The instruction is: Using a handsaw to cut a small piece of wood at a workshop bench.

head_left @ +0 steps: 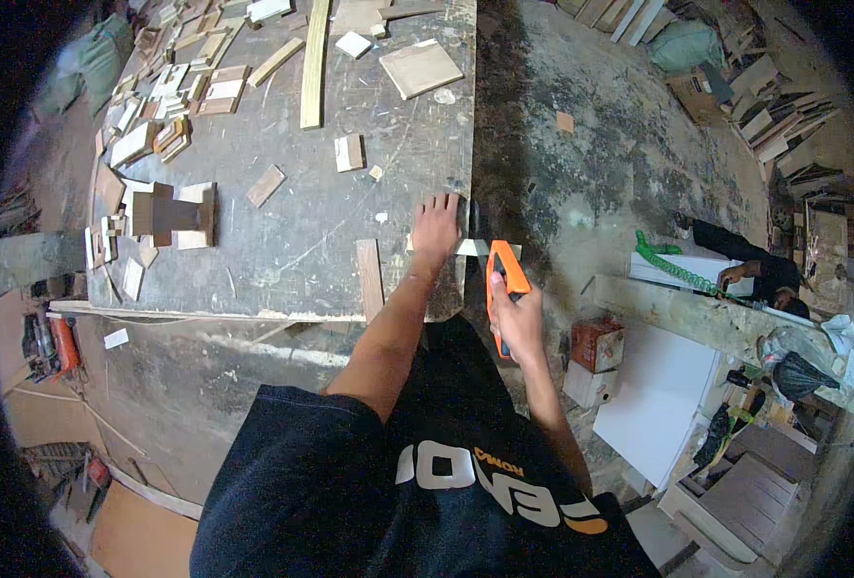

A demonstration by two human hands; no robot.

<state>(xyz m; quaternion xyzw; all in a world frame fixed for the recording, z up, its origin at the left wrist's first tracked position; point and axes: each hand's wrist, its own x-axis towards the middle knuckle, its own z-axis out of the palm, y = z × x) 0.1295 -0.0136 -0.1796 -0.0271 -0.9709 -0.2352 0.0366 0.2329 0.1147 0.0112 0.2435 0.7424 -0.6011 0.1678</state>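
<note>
a narrow pale wood strip [472,248] lay crosswise at the right edge of the dark, scuffed worktable [302,275], one end jutting out past the edge. the left hand [437,229] rested palm down over the strip on the tabletop, its fingers pointing forward; whether they gripped it or only pressed on it, i could not tell. the right hand [519,313] was closed around the handle of an orange-and-black handsaw [507,265], held upright just off the table edge, by the jutting end. the blade was hard to make out, so contact with the wood could not be told.

left of the left forearm, a brown wood slat [370,275] lay near the table's front edge. farther up were a two-toned block [349,152], a square board [421,69] and a long yellowish batten [315,67]. an h-shaped wooden piece [173,214] sat toward the left side, with a spread of offcuts [220,91] beyond it.

to the right, past the floor [600,164], there were a red box [597,345], a large white panel [656,400], a green coiled hose [678,270] and another person's hand [738,275] near it.
</note>
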